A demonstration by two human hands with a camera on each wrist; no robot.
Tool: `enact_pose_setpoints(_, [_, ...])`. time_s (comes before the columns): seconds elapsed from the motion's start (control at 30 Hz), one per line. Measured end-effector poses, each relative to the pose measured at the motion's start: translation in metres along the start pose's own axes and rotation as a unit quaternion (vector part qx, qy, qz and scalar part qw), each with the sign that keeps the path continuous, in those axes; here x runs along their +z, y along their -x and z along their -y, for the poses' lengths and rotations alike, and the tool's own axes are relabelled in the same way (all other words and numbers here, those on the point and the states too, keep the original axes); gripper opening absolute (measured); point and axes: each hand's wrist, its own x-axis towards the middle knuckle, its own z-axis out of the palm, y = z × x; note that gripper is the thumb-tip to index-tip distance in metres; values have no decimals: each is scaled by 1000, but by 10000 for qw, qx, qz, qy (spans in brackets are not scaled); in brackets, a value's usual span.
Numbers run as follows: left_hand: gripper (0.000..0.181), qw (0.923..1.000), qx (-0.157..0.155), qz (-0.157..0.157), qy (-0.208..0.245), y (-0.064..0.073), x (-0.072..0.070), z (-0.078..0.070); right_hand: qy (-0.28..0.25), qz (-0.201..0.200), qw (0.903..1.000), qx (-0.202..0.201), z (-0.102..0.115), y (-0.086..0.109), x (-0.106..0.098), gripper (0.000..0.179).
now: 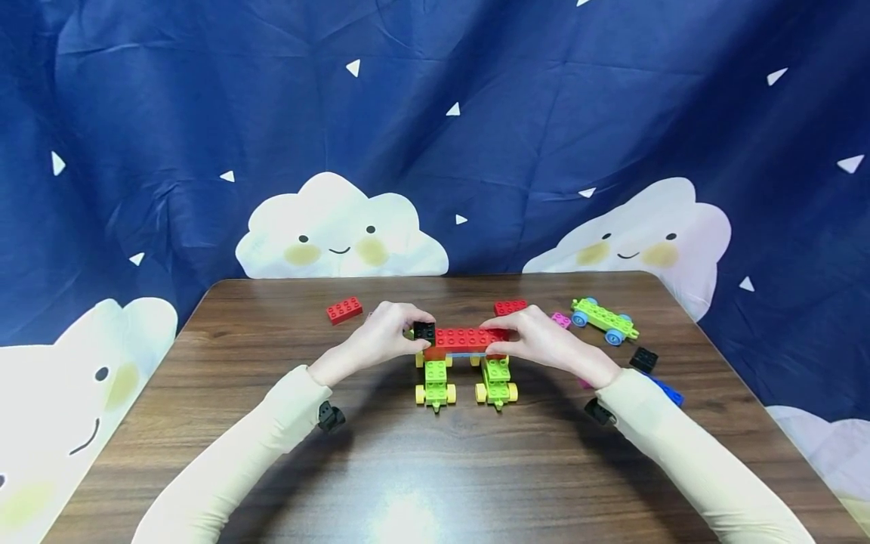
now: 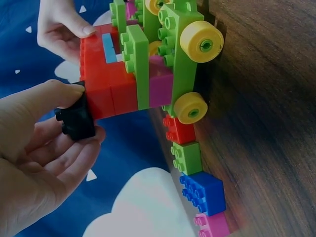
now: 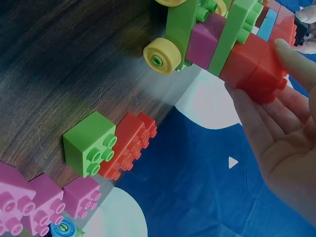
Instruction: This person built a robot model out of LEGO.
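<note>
My left hand (image 1: 390, 332) pinches a black brick (image 2: 79, 116) between thumb and fingers, at the left end of a row of red bricks (image 1: 465, 340). That row tops a built bridge shape, standing on two lime-green wheeled bases (image 1: 436, 393) with yellow wheels (image 2: 201, 41). Between base and top sit a purple brick (image 3: 206, 40), a lime-green brick (image 3: 236, 37) and a light blue piece (image 2: 108, 48). My right hand (image 1: 540, 340) grips the right end of the red row, thumb on the near side and fingers behind.
A loose red brick (image 1: 344, 310) lies back left. Behind the right hand are another red brick (image 1: 510, 307), a pink brick (image 1: 561, 320) and a lime-green car base with blue wheels (image 1: 605, 319). A black brick (image 1: 643, 360) and a blue brick (image 1: 669, 391) lie by the right forearm.
</note>
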Motion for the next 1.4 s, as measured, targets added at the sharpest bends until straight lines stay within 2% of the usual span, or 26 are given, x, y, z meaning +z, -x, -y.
enact_pose_setpoints(0.17, [32,10000,68,46,-18,-3,1,0,4,60,10000,-20,-2,-1,-2,39])
enact_pose_setpoints(0.47, [28,9999,1,169,-14,-5,3,-1,20,181,9998,47,0,-1,-4,37])
enact_pose_setpoints(0.83, [29,9997,-161,136,130,-4,8,1,87,109,9999,-20,-2,0,-3,38])
enact_pose_setpoints(1.17, [31,9991,-168,118,365,0,8,1,164,-51,9997,-148,-1,3,-3,37])
enact_pose_setpoints(1.3, [31,9988,-243,116,404,2,8,1,166,-147,9997,69,-5,8,-10,39])
enact_pose_setpoints(1.4, [31,9987,-277,108,417,2,8,1,118,-419,9985,321,-13,15,-23,38])
